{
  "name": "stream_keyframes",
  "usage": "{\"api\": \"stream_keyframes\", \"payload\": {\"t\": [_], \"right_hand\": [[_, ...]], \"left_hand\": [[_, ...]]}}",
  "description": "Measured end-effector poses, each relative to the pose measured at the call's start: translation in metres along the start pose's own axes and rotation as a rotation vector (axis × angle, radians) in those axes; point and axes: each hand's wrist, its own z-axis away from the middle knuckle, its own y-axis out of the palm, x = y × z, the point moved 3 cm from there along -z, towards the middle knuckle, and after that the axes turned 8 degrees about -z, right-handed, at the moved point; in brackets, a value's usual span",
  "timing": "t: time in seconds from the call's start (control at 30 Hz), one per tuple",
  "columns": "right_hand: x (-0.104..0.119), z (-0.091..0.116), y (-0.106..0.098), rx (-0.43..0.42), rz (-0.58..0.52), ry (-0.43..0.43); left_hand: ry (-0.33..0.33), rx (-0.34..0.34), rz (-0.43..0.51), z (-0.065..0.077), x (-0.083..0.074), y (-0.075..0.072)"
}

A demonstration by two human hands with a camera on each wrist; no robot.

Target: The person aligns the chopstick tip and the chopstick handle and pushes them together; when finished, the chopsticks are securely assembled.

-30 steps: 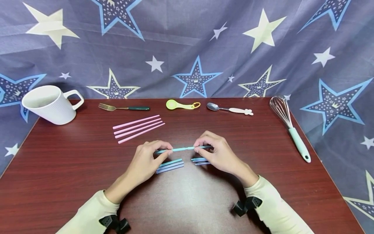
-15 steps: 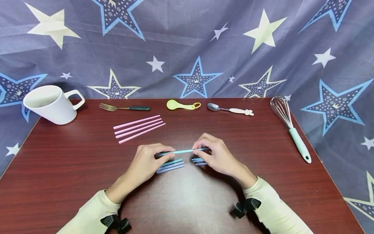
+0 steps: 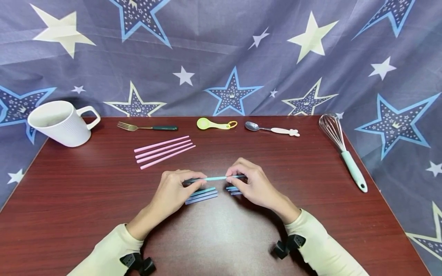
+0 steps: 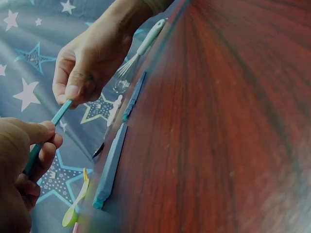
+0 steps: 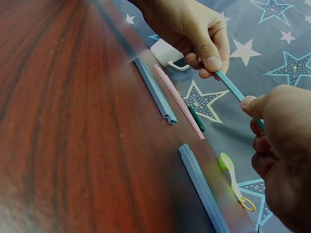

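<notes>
Both the left hand and right hand held a thin blue-green stick in closed pinches. Four thin pink sticks lay nearby.

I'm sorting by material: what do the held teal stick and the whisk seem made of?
Teal stick: probably smooth plastic, from its even colour and slight sheen. Whisk: wires look polished metal, with silvery glints; smooth, opaque handle, perhaps plastic or silicone.

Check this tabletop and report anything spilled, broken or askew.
Nothing stands out as spilled or broken. The white ribbed mug seems to lean in the head view, probably lens distortion. The thin turquoise stick, held in the left hand and right hand, shows no visible damage.
</notes>
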Motion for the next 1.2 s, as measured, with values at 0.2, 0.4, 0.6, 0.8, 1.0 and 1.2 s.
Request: {"api": "stream_keyframes", "payload": {"t": [0.2,0.4,0.6,0.8,1.0,1.2], "right_hand": [[-0.002,-0.001,-0.007,-0.005,0.001,0.015],[-0.004,-0.003,-0.016,-0.023,0.000,0.038],[-0.005,-0.004,-0.020,-0.032,0.011,0.037],[-0.011,-0.001,-0.028,-0.043,0.049,0.082],[-0.018,0.007,-0.032,-0.036,0.077,0.128],[-0.027,0.019,-0.028,0.046,0.077,0.164]], "left_hand": [[-0.042,0.066,0.008,-0.002,0.004,-0.004],[-0.090,0.081,-0.041,-0.003,0.009,-0.015],[-0.103,0.024,-0.057,-0.002,0.014,-0.025],[-0.129,-0.027,-0.058,0.008,0.027,-0.037],[-0.173,-0.075,-0.086,0.019,0.044,-0.053],[-0.227,-0.124,-0.129,0.025,0.062,-0.063]]}}
